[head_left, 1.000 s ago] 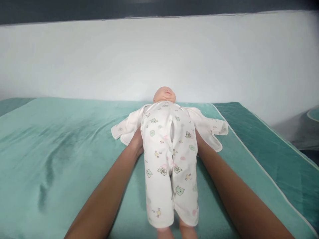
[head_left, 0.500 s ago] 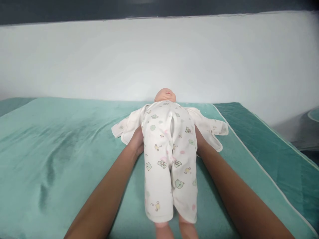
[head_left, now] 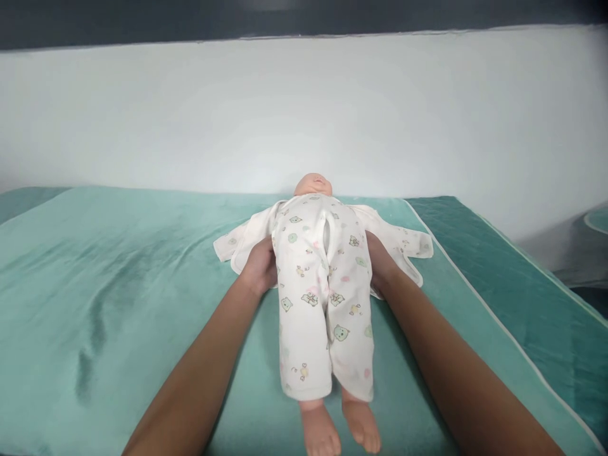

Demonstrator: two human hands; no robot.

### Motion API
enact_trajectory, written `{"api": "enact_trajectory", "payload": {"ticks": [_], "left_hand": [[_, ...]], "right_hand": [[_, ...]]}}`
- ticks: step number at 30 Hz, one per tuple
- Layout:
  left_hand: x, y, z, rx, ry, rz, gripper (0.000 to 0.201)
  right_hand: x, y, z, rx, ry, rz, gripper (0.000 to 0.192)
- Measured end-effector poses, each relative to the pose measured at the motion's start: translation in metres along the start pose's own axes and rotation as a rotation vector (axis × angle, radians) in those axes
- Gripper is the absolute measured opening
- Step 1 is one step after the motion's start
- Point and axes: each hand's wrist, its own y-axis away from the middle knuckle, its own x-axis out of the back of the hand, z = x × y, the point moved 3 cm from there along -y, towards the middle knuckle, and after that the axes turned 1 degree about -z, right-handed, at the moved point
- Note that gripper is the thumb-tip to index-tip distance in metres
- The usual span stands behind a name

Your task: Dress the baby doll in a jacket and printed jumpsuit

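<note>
A baby doll (head_left: 324, 297) lies on its back on a teal mat (head_left: 118, 285), head toward the wall, bare feet toward me. It wears a white onesie with small animal prints, sleeves spread flat to both sides. My left hand (head_left: 259, 264) grips the doll's torso on its left side, under the sleeve. My right hand (head_left: 380, 267) holds the opposite side of the torso. The fingers of both hands are hidden under the doll.
A white wall (head_left: 304, 114) rises right behind the doll's head. A darker green quilted cover (head_left: 532, 297) lies under the mat and shows at the right. The mat's right edge runs diagonally close to the doll's sleeve.
The doll has slid away from me toward the wall with both hands on its torso. Its bare feet, barely visible before, now show fully.
</note>
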Motion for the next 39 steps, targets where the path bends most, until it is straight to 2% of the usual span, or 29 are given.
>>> {"api": "enact_trajectory", "payload": {"ticks": [5,10,13,15,17,19,22,24,26,29,32,35,39], "left_hand": [[0.002,-0.005,0.003,-0.073,0.012,-0.004,0.035],[0.001,0.007,0.002,-0.206,-0.046,-0.032,0.037],[0.004,0.032,-0.002,-0.289,-0.200,0.066,0.039],[0.007,0.057,-0.007,-0.355,-0.365,0.167,0.036],[0.011,0.086,-0.014,-0.426,-0.508,0.239,0.032],[0.018,0.115,-0.026,-0.414,-0.601,0.251,0.029],[0.026,0.152,-0.045,-0.410,-0.746,0.124,0.021],[0.031,0.169,-0.055,-0.451,-0.888,0.051,0.019],[0.034,0.179,-0.062,-0.492,-1.031,0.006,0.025],[0.035,0.184,-0.066,-0.536,-1.148,-0.019,0.032],[0.034,0.182,-0.068,-0.557,-1.170,-0.037,0.024],[0.035,0.182,-0.070,-0.549,-1.124,-0.066,0.012],[0.044,0.183,-0.069,-0.501,-0.968,-0.070,0.005]], "right_hand": [[0.005,-0.008,0.003,-0.020,-0.016,-0.012,0.036],[0.005,0.003,-0.001,0.052,0.119,0.019,0.038],[0.004,0.028,-0.004,0.101,0.237,0.125,0.043],[0.000,0.056,-0.008,0.184,0.366,0.195,0.046],[-0.006,0.091,-0.014,0.296,0.494,0.207,0.051],[-0.015,0.128,-0.019,0.384,0.601,0.156,0.050],[-0.032,0.174,-0.025,0.469,0.749,-0.064,0.037],[-0.044,0.195,-0.028,0.485,0.851,-0.191,0.036],[-0.055,0.207,-0.029,0.477,0.973,-0.248,0.043],[-0.070,0.214,-0.027,0.498,1.131,-0.217,0.046],[-0.079,0.211,-0.022,0.548,1.206,-0.121,0.037],[-0.084,0.205,-0.017,0.561,1.203,-0.089,0.029],[-0.087,0.203,-0.020,0.563,1.117,-0.142,0.023]]}}
